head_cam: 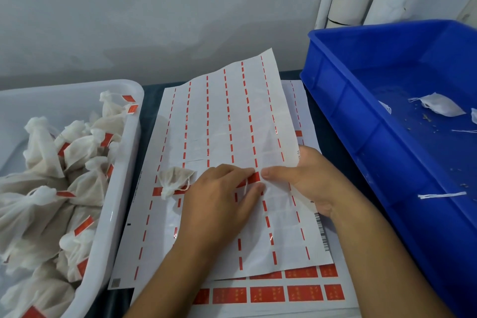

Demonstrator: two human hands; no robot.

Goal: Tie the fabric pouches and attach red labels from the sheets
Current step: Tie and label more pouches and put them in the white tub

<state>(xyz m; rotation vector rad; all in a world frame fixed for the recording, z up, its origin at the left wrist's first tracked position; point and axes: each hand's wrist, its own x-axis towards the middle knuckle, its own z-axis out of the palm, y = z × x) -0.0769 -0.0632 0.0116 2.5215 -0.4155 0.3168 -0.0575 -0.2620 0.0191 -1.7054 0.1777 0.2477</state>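
A: Entry, head view. Left hand [219, 196] lies on the top label sheet [232, 124], thumb and forefinger pinching a red label [254, 177] at the sheet's lower middle. A thin white string runs under that hand.

B: Right hand?

A: Right hand [307, 181] grips the right edge of the same sheet; thumb on top beside the label, the other fingers curled beneath the paper. The sheet's far edge is lifted and bowed.

B: State of the sheet?

A: Mostly stripped: only red dashes between blank columns. It rests on a stack of label sheets [284, 293] with full rows of red labels showing at the near edge of the tabletop [149, 100].

B: Pouches?

A: One tied fabric pouch [175, 179] lies on the top sheet, just left of the left hand. A white bin [129, 152] at the tabletop's left edge holds a pile of tied, labelled pouches [77, 147]. A blue crate [361, 121] at the right edge holds a few flat unlabelled pouches [438, 106], a loose white string [441, 195] and crumbs.
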